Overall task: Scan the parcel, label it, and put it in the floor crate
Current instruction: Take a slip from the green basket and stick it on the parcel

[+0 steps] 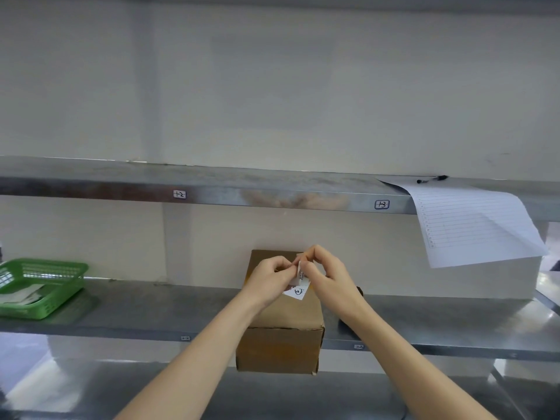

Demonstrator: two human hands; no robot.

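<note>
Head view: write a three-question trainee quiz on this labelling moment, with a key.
1. True or false: the label is already stuck flat on the cardboard box.
2. Which side of the box is the green basket on? A) the person's left B) the person's right C) on top of it
3. Fill in: a ruled sheet of ______ hangs over the upper shelf edge.

Key: 1. False; the left hand and right hand hold it pinched in their fingers above the box. 2. A. 3. paper.
</note>
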